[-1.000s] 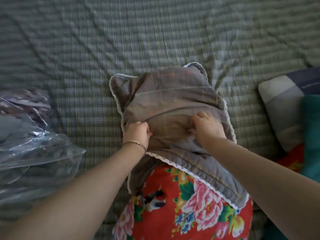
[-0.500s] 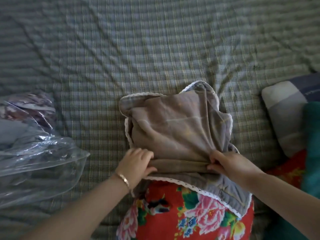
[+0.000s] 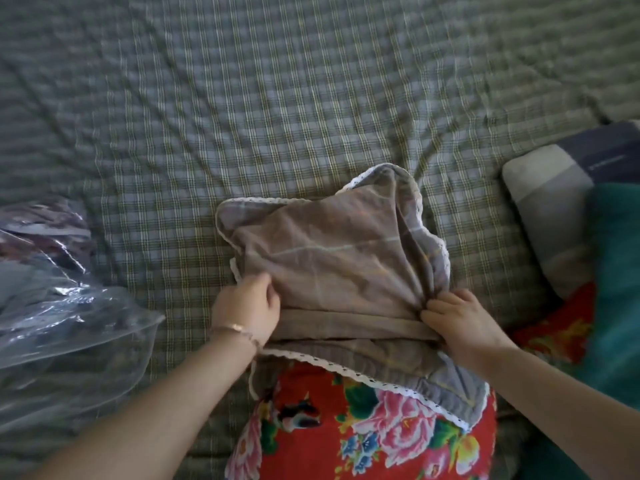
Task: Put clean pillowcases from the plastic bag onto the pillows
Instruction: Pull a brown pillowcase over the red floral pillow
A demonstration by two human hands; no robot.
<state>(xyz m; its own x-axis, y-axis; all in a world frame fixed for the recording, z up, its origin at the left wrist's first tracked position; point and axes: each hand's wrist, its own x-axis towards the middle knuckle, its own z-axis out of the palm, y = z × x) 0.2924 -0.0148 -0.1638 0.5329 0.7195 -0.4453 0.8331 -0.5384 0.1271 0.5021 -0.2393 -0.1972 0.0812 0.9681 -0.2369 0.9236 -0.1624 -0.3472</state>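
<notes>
A grey-brown pillowcase [image 3: 329, 258] with a white lace edge covers the far half of a red floral pillow [image 3: 363, 431] lying on the bed. The pillowcase is bunched into folds near its open end. My left hand [image 3: 247, 308] grips the bunched cloth on the left side, a thin bracelet on its wrist. My right hand [image 3: 460, 322] pinches the gathered folds on the right side. The near half of the red pillow is bare. A clear plastic bag [image 3: 59, 306] holding more folded cloth lies at the left.
A green checked sheet [image 3: 277, 109] covers the bed. At the right lie a grey and navy pillow [image 3: 554, 209], a teal cloth [image 3: 616, 289] and another patch of red floral fabric [image 3: 557, 327].
Both hands slid back toward me along the pillow, gathering the pillowcase into folds near its opening. The far part of the pillowcase now lies flatter and looser.
</notes>
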